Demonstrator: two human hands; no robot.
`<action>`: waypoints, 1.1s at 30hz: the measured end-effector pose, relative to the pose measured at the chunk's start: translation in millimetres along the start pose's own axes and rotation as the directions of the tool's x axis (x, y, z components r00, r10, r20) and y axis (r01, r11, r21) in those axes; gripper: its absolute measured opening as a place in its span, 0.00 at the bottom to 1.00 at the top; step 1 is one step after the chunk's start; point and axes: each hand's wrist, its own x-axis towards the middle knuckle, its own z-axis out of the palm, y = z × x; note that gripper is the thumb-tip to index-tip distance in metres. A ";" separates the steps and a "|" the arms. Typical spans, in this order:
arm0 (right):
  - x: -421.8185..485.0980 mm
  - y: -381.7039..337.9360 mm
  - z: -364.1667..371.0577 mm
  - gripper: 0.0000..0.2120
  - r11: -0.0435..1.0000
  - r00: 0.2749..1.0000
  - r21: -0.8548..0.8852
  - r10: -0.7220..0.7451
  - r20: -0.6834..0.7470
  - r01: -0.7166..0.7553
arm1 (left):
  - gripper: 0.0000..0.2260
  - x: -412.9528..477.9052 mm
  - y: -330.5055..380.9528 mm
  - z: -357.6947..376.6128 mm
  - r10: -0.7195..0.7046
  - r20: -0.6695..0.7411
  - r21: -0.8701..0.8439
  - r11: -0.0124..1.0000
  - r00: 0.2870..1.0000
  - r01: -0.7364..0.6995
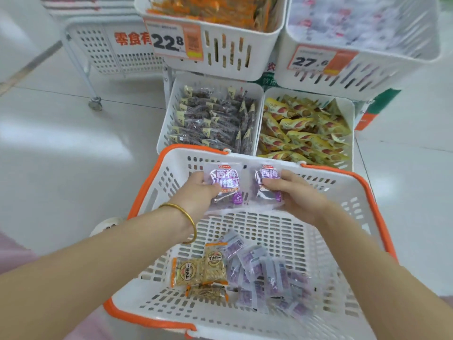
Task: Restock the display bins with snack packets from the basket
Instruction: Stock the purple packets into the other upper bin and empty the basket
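Two purple packets [228, 185] [267, 174], one in each grip [196, 192] [296, 197]

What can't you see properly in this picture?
Head view:
- Small print on the 22.8 price tag: too small, blurred.
- Packets in the top right bin: blurred, washed out.
- Orange packets' bin: cut off by the top edge.
- Held purple packets: partly covered by the left hand and right hand.

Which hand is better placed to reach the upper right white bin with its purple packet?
Right, probably: the right hand pinches a purple plastic packet nearer that white slotted bin; the left hand sits farther.
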 end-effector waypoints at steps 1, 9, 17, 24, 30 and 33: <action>-10.7 -9.7 -4.3 0.11 1.000 1.000 0.002 -0.025 -0.006 0.025 | 0.14 1.0 4.4 5.6 0.017 0.001 -0.010 1.000 1.000 -0.017; -58.3 -51.4 -21.2 0.22 0.960 0.992 -0.251 -0.114 0.045 0.122 | 0.04 -11.2 31.9 47.8 0.116 0.215 -0.081 0.992 0.970 -0.100; -62.9 -58.6 -15.7 0.26 0.961 0.979 -0.208 -0.198 -0.058 0.182 | 0.19 -18.1 45.5 60.0 0.193 0.379 -0.056 0.981 0.905 -0.186; -63.1 -70.0 -11.5 0.18 0.917 0.965 -0.345 -0.246 -0.089 0.202 | 0.28 -12.3 45.4 58.3 0.321 0.390 0.108 0.915 0.863 -0.389; -69.1 -126.1 -24.0 0.36 0.796 0.982 -0.580 -0.100 0.159 0.175 | 0.32 -11.2 77.5 62.1 0.405 0.496 0.230 0.791 0.768 -0.567; -65.1 -158.4 -33.8 0.36 0.773 0.976 -0.598 -0.138 0.167 0.211 | 0.37 0.6 122.1 73.1 0.500 0.475 0.270 0.701 0.724 -0.660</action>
